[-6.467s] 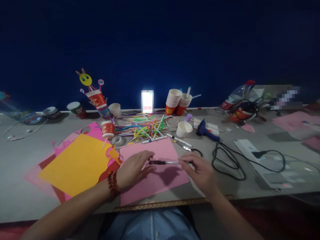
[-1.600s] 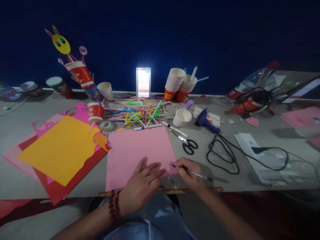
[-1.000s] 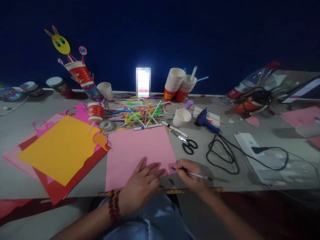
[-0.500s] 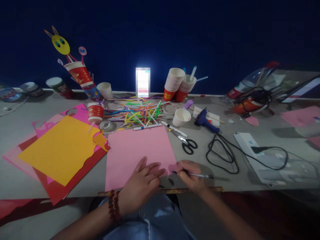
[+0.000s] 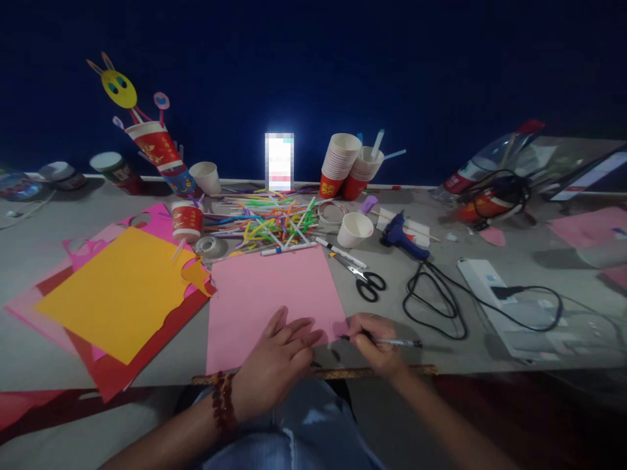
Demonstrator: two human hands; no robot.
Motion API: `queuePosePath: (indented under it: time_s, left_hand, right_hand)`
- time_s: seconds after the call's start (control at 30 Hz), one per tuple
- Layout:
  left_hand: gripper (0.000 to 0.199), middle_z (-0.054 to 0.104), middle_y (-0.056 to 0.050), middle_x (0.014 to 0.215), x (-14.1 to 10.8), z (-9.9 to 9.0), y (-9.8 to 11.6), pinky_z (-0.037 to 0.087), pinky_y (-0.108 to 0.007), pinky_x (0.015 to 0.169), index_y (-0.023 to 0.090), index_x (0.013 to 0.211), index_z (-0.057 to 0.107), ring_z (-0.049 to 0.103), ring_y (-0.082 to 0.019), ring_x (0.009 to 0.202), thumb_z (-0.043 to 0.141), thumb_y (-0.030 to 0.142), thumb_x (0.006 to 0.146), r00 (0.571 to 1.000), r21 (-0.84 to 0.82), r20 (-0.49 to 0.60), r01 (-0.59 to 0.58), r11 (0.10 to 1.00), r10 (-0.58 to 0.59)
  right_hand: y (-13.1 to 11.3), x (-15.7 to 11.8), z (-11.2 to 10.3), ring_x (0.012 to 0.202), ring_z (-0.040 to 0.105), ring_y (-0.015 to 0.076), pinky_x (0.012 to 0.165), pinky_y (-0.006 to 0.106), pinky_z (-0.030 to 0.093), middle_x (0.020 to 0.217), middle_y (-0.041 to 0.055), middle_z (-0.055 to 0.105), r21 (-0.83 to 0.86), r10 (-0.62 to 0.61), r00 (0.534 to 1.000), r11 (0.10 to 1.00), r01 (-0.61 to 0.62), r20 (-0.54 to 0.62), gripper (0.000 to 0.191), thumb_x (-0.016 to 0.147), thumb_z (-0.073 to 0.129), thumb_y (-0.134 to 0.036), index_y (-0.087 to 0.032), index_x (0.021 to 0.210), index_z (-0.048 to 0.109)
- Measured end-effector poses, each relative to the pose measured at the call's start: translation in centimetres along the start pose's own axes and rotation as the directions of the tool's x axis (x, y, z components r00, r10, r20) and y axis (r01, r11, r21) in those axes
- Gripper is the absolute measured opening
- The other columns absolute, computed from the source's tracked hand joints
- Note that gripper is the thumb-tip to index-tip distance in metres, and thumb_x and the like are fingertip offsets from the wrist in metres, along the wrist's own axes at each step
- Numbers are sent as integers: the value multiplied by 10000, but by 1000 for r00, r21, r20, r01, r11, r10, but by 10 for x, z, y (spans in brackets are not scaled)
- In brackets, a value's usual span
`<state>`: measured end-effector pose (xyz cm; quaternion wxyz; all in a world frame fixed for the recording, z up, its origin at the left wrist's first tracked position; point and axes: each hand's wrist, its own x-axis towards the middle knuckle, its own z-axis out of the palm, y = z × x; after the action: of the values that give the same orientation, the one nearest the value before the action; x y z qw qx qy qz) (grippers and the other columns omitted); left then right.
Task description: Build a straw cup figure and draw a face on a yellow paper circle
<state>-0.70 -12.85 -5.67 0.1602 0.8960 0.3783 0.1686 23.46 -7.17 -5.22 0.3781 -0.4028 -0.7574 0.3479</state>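
A sheet of pink paper (image 5: pixel 269 287) lies flat at the front edge of the table. Resting on its lower right part is my left hand (image 5: pixel 279 356), fingers spread, holding nothing. My right hand (image 5: pixel 375 343) grips a black marker pen (image 5: pixel 399 343), its tip at the paper's lower right edge. The pen slants low, its back end pointing right. Any mark under the tip is too small to make out. Black-handled scissors (image 5: pixel 365 281) lie just beyond my right hand, beside a capped white marker (image 5: pixel 340 252).
Yellow paper (image 5: pixel 117 294) tops a pile of coloured sheets at left. Loose pipe cleaners (image 5: pixel 274 222) spread behind the pink sheet, near stacked paper cups (image 5: pixel 337 163). A blue glue gun (image 5: pixel 404 238) trails its black cord toward a power strip (image 5: pixel 494 307) at right.
My right hand and the pen have shifted very slightly to the right along the paper's edge. The left hand stays where it was.
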Motion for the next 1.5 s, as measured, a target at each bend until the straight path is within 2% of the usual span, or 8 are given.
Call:
queuePosePath:
  time_s: [0.1, 0.2, 0.3, 0.5, 0.8, 1.1, 1.33, 1.5]
  left_hand:
    - [203, 625, -39, 1381, 0, 0, 0, 48, -540, 1252, 224, 1133, 634, 383, -214, 1434, 506, 179, 981, 1000, 9, 5, 0, 1000, -1]
    - [191, 626, -37, 1382, 0, 2, -1, 42, -537, 1251, 222, 1137, 627, 385, -212, 1434, 510, 200, 987, 1000, 0, -6, -1, 1000, 1]
    - [180, 625, -24, 1388, 1, 3, 0, 27, -535, 1252, 223, 1137, 625, 392, -214, 1430, 514, 254, 998, 1000, -12, -30, 3, 1000, -3]
    - [196, 603, -21, 1416, 1, 0, 0, 12, -541, 1248, 216, 1134, 624, 383, -225, 1434, 472, 213, 1009, 1000, -3, 13, -6, 1000, 6]
    - [203, 607, -17, 1411, 1, 2, 0, 4, -535, 1250, 215, 1171, 611, 376, -224, 1438, 497, 218, 1003, 1000, -8, 5, -2, 1000, 3]
    - [180, 620, -32, 1392, -1, 6, -1, 36, -543, 1250, 219, 1138, 624, 379, -216, 1437, 518, 235, 993, 1000, 2, -23, 6, 1000, -6]
    - [174, 612, -18, 1404, 1, 2, 0, 5, -535, 1251, 218, 1100, 626, 379, -217, 1435, 491, 193, 993, 1000, 10, 8, -11, 1000, 11]
    - [196, 610, -25, 1404, 0, 2, 0, 16, -539, 1251, 219, 1158, 615, 360, -213, 1446, 514, 222, 991, 1000, 2, -8, -4, 1000, 4]
  right_hand:
    - [3, -1, 2, 500, 473, 135, 500, 255, 352, 530, -41, 489, 4, 73, 994, 997, -73, -77, 196, 779, 477, -137, -224, 612, 529]
    - [4, -1, 4, 526, 496, 135, 520, 250, 377, 555, -39, 514, -24, 108, 990, 994, -110, -87, 187, 791, 483, -134, -223, 640, 547]
    - [2, 1, 4, 531, 504, 138, 518, 248, 381, 556, -38, 523, -58, 90, 993, 994, -95, -76, 178, 803, 491, -147, -224, 653, 548]
    - [-1, 3, 5, 530, 509, 137, 532, 250, 397, 554, -40, 530, -94, 75, 995, 992, -80, -64, 177, 799, 493, -144, -227, 649, 537]
    - [3, 2, 5, 600, 595, 151, 571, 248, 431, 636, -11, 646, -105, 62, 997, 992, -65, -35, 162, 804, 491, -143, -217, 682, 568]
    - [2, 2, 5, 547, 520, 144, 529, 253, 380, 565, -33, 543, -102, 54, 997, 993, -59, -49, 176, 804, 490, -137, -225, 658, 536]
    - [5, 1, 6, 558, 529, 143, 542, 252, 388, 581, -29, 565, -110, 52, 998, 992, -57, -47, 168, 806, 493, -135, -221, 674, 551]
    - [5, 1, 6, 550, 513, 134, 549, 247, 383, 573, -38, 534, -108, 32, 999, 994, -35, -33, 173, 812, 482, -133, -219, 669, 531]
